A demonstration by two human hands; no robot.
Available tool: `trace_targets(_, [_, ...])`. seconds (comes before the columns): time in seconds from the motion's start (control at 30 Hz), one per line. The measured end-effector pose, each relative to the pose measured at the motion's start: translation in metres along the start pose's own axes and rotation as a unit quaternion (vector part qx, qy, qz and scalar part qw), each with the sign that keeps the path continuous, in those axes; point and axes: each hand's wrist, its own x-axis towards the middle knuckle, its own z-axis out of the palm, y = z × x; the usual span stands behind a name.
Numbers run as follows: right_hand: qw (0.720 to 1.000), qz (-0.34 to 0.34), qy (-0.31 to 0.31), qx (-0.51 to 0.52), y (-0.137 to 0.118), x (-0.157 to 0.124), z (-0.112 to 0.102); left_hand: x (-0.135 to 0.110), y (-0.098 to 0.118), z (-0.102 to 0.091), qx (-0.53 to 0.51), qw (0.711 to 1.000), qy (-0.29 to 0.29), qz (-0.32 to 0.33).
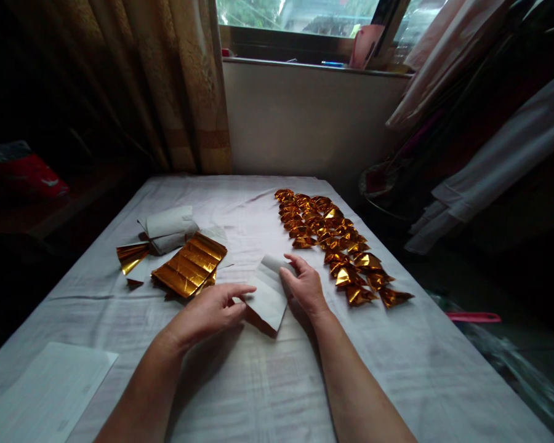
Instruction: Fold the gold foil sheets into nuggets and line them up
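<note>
A sheet of foil paper [268, 296], white side up with a gold underside showing at its near edge, is creased and partly bent between my hands. My left hand [215, 309] grips its left edge, index finger over the paper and thumb lower down. On the right edge, my right hand [306, 285] holds the sheet between thumb and fingers. Left of it lies a pile of creased gold foil sheets [191, 264], with white-backed sheets [170, 223] behind. Several folded gold foil pieces [325, 224] stand in rows to the right.
A white cloth [258, 394] covers the table. A flat white paper [50, 391] lies at the near left. Beyond the far edge are a curtain [184, 92], a wall and a window sill with a pink cup [365, 46]. Clothes [503, 166] hang at the right.
</note>
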Motion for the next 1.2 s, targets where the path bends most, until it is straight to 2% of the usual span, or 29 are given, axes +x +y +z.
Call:
trace_targets(0.07, [1.000, -0.013, -0.017, -0.023, -0.002, -0.003, 0.003, -0.002, -0.001, -0.002, 0.027, 1.000, -0.003, 0.006])
trace_targets(0.2, [0.998, -0.033, -0.039, -0.043, -0.002, -0.005, 0.009, 0.000, 0.001, -0.004, 0.105, 0.993, 0.043, 0.010])
trace_targets(0.33, [0.998, -0.060, -0.006, -0.031, 0.000, 0.000, 0.005, 0.003, 0.004, -0.006, 0.165, 0.982, 0.085, 0.029])
trace_targets(0.43, [0.999, -0.045, 0.004, -0.003, 0.000, 0.006, -0.007, 0.002, 0.007, -0.006, 0.168, 0.978, 0.114, 0.052])
trace_targets(0.5, [0.998, 0.008, -0.036, 0.048, -0.003, 0.008, -0.017, 0.002, 0.009, -0.005, 0.144, 0.983, 0.108, 0.045])
trace_targets(0.6, [0.975, 0.091, -0.154, 0.134, -0.012, 0.006, -0.032, 0.001, 0.011, -0.002, 0.119, 0.991, 0.068, 0.001])
trace_targets(0.7, [0.939, 0.112, -0.273, 0.175, -0.024, 0.001, -0.041, 0.004, 0.011, 0.001, 0.118, 0.992, 0.048, -0.018])
trace_targets(0.83, [0.919, 0.085, -0.341, 0.178, -0.029, -0.003, -0.035, 0.010, 0.005, 0.006, 0.103, 0.992, 0.074, -0.014])
trace_targets(0.9, [0.930, 0.061, -0.325, 0.161, -0.025, -0.003, -0.024, 0.015, -0.001, 0.009, 0.090, 0.991, 0.098, -0.013])
trace_targets(1.03, [0.983, -0.002, -0.176, 0.051, -0.016, -0.006, 0.002, 0.023, -0.014, 0.015, 0.049, 0.988, 0.145, -0.022])
trace_targets(1.13, [0.993, -0.010, -0.102, -0.063, -0.014, -0.009, 0.013, 0.026, -0.021, 0.017, 0.029, 0.981, 0.185, -0.041])
trace_targets(1.2, [0.990, -0.010, -0.072, -0.121, -0.016, -0.012, 0.017, 0.026, -0.022, 0.018, 0.057, 0.970, 0.231, -0.040])
